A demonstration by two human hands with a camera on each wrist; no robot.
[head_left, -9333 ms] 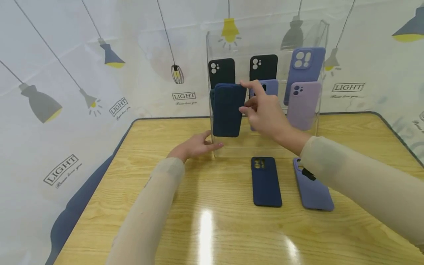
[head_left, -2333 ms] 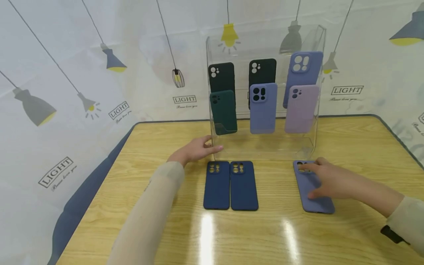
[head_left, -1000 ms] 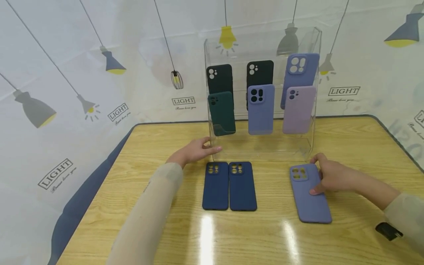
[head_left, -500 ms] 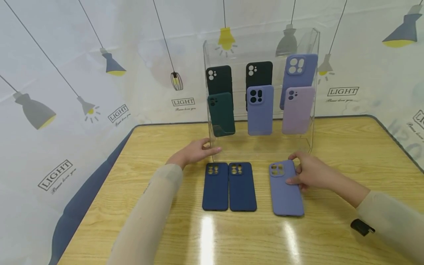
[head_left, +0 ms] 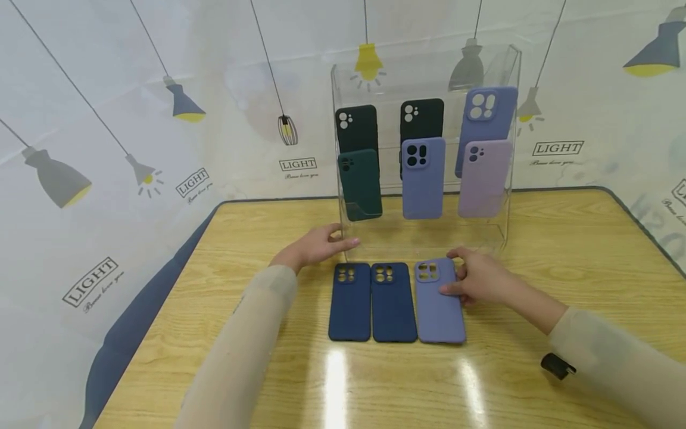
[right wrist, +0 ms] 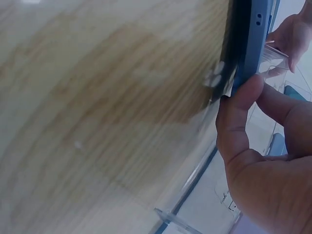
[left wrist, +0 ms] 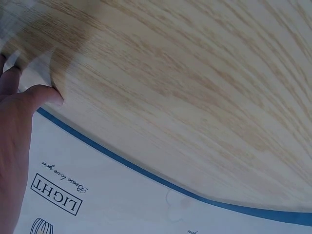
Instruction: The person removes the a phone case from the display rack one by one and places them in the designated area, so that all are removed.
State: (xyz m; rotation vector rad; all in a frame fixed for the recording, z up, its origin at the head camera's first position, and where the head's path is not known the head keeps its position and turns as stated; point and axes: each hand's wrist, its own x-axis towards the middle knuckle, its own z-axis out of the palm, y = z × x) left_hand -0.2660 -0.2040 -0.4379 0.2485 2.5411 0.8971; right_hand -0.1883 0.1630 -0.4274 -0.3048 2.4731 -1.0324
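Observation:
A periwinkle phone case (head_left: pixel 440 310) lies close beside two navy phone cases, the left navy case (head_left: pixel 349 304) and the right navy case (head_left: pixel 393 304), their camera cutouts at the far end. My right hand (head_left: pixel 479 277) grips its right edge, thumb on top. In the right wrist view, the thumb and finger pinch the case's side (right wrist: pixel 254 46). My left hand (head_left: pixel 313 245) holds the lower left corner of a clear acrylic display stand (head_left: pixel 423 241), thumb in front. The left wrist view has this hand (left wrist: pixel 19 117) at its left edge, around the see-through corner.
The stand carries two rows: a dark green case (head_left: pixel 360 185), a periwinkle case (head_left: pixel 423 190) and a pink-lilac case (head_left: pixel 485 179) in front, with two black cases and a larger periwinkle one behind. A lamp-print backdrop (head_left: pixel 241 71) borders the wooden table (head_left: pixel 257 357).
My right hand has taken hold of the periwinkle case on the right and slid it left beside the navy pair. Earlier, the navy cases were set side by side. The left hand stays at the stand.

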